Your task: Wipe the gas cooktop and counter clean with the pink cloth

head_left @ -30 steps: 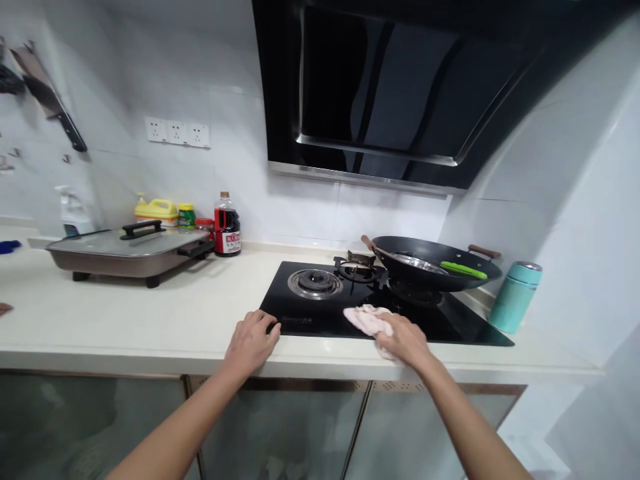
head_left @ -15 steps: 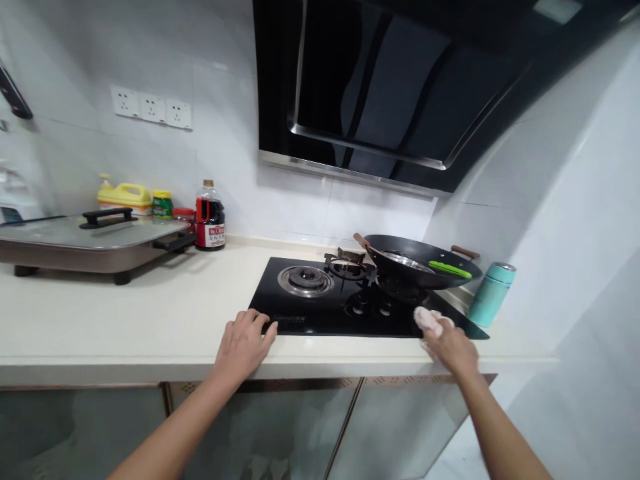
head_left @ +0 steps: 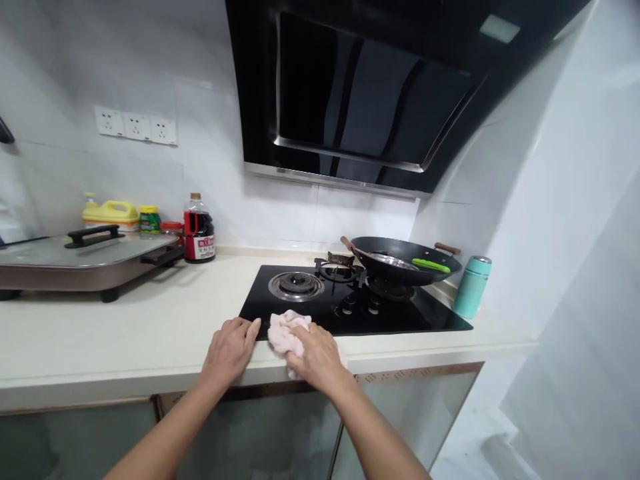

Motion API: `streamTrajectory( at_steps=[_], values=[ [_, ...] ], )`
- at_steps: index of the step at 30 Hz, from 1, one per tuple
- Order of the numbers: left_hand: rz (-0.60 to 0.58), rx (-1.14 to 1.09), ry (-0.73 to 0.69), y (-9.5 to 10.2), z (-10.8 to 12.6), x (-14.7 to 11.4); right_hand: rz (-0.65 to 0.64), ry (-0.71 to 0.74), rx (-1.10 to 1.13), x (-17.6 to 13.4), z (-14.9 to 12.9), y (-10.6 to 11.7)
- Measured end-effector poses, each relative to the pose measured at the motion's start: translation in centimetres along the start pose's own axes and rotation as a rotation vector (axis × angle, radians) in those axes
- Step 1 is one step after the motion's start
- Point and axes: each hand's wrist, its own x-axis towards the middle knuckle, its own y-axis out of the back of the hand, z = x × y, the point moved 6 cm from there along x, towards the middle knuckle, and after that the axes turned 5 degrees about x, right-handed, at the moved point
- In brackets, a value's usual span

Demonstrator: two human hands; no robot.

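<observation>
My right hand (head_left: 318,353) is closed on a crumpled pale pink cloth (head_left: 286,333), which lies pressed across the front edge of the black gas stove (head_left: 315,320) and the counter. Part of the cloth hangs out from under the palm. To its left, my left hand (head_left: 231,348) rests on the countertop by the stove's front left corner, holding nothing, its thumb apart from the fingers. A metal-ringed burner (head_left: 297,285) is just beyond the cloth. On the right burner sits a black wok (head_left: 395,270) with a green-handled utensil (head_left: 431,265) in it.
A turquoise thermos (head_left: 473,287) stands right of the stove. On the left are a lidded electric griddle (head_left: 85,277), a soy sauce bottle (head_left: 199,230) and several smaller containers. The black range hood (head_left: 340,100) overhangs the stove. The counter's front edge (head_left: 75,393) runs below my hands.
My right hand has swept the cloth left along the stove's front edge, from the right end to beside my left hand. My left hand stays at the corner. The view has shifted slightly.
</observation>
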Motion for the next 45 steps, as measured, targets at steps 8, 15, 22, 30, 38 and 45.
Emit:
streamTrajectory(
  at_steps=[8, 15, 22, 30, 38, 45],
  values=[
    [0.031, 0.009, -0.009, 0.2, 0.5, -0.2, 0.055, -0.462, -0.225, -4.9, 18.6, 8.5],
    [0.020, 0.068, -0.008, -0.1, 1.0, -0.4, 0.046, -0.669, -0.423, -6.9, 26.1, 12.7],
    [0.008, 0.082, -0.009, -0.4, 1.1, -0.5, -0.056, -0.455, -0.362, -0.7, 15.5, 7.4],
    [0.026, -0.004, -0.009, -0.2, 0.9, -0.7, -0.059, -0.126, -0.073, -1.1, 12.4, 6.3],
    [0.054, 0.020, -0.012, -0.3, 0.9, -0.8, 0.172, -0.494, -0.231, -3.9, 28.8, 12.8],
    [0.061, 0.026, -0.017, -0.4, 0.9, -0.8, 0.022, -0.505, -0.247, 1.1, 32.1, 11.1]
  ],
)
